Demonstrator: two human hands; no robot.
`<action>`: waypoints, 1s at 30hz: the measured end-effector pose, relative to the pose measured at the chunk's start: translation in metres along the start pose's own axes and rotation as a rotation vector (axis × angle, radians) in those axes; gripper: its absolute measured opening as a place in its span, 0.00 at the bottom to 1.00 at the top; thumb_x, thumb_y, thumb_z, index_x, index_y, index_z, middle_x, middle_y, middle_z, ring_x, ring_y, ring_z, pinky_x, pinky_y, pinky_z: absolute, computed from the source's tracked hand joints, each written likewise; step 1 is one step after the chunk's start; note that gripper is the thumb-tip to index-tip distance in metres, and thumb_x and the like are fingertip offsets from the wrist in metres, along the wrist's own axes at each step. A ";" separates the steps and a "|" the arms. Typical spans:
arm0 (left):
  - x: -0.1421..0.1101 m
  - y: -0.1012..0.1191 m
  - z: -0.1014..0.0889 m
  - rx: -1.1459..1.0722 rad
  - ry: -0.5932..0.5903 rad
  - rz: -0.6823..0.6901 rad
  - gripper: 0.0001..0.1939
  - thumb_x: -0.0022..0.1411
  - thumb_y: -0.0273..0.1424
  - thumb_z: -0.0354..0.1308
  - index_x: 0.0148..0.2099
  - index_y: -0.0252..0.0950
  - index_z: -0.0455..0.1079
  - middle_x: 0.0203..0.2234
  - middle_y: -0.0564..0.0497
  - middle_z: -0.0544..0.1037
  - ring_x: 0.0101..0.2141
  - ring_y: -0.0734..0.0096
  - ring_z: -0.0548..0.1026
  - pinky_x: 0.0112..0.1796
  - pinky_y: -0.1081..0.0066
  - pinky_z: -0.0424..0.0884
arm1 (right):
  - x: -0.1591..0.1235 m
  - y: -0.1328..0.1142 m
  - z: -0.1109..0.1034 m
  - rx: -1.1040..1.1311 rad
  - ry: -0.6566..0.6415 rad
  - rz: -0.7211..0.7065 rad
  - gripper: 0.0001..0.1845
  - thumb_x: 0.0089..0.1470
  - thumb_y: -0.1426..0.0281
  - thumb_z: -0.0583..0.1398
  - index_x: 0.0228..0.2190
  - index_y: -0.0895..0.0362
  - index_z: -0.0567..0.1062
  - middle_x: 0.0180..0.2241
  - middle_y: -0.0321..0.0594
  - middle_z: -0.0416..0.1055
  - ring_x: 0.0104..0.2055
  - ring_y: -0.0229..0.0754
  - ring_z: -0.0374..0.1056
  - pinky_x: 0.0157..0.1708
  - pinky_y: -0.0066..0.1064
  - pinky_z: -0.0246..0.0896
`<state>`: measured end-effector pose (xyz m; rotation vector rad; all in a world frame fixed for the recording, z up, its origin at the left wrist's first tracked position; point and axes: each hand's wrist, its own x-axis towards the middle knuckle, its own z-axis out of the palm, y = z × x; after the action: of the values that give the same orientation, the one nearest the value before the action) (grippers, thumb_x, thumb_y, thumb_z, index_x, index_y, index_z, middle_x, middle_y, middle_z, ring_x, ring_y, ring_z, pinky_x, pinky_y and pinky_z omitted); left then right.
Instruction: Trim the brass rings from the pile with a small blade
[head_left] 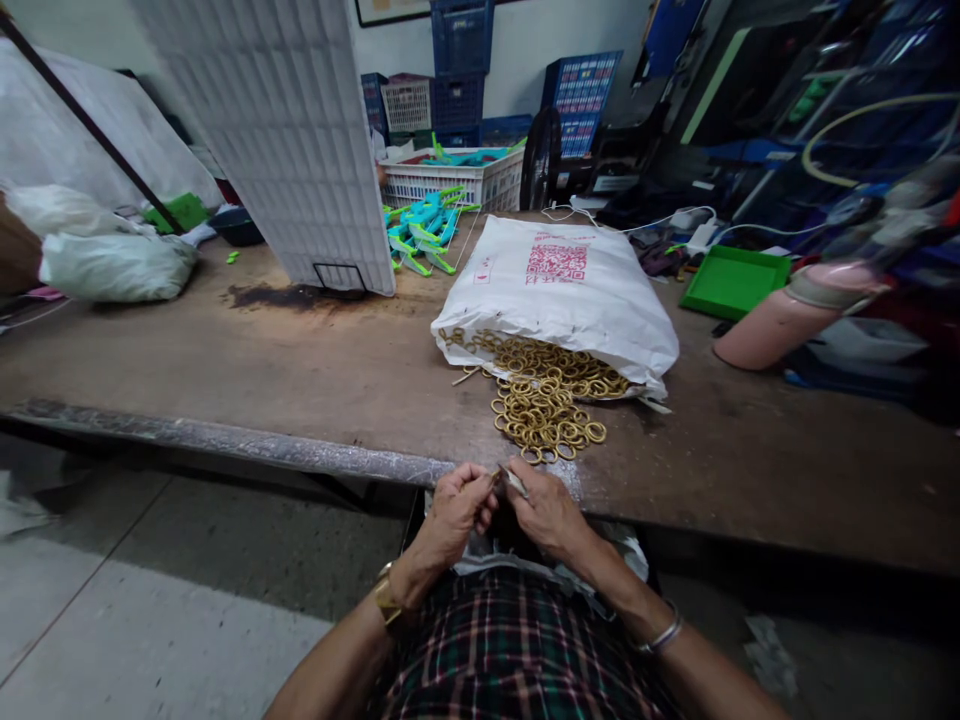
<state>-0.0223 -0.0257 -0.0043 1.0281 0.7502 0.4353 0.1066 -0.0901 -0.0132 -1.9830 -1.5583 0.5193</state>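
Observation:
My left hand [459, 510] is closed, pinching a small brass-coloured ring [496, 478] just in front of the table edge; the fingers cover most of it. Against that ring my right hand [546, 508] grips a small knife-like tool [514, 482] with a pale body and a darker tip; its exact kind is hard to make out. Just beyond both hands lies a loose pile of brass-coloured rings [547, 415]. They spill from the mouth of a white woven sack [510, 270] with a red printed code, lying on its side on the table.
The brown wooden table [300, 370] has a worn front edge. A white ribbed panel [277, 130] stands behind at left, beside teal-and-green plastic parts [427, 230]. A green tray [735, 280] and pink bottle [780, 325] stand at right. Plastic bags [120, 265] lie far left.

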 end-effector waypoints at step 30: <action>-0.013 0.007 0.004 0.115 0.051 0.057 0.18 0.51 0.45 0.55 0.29 0.34 0.60 0.17 0.57 0.66 0.15 0.83 0.60 0.16 0.80 0.56 | -0.007 -0.007 0.003 -0.164 0.052 -0.085 0.12 0.45 0.78 0.49 0.32 0.56 0.67 0.27 0.40 0.72 0.28 0.39 0.67 0.26 0.26 0.50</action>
<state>-0.0280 -0.0337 0.0082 1.1521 0.8004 0.4726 0.0974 -0.0954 -0.0113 -2.0218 -1.6918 0.3125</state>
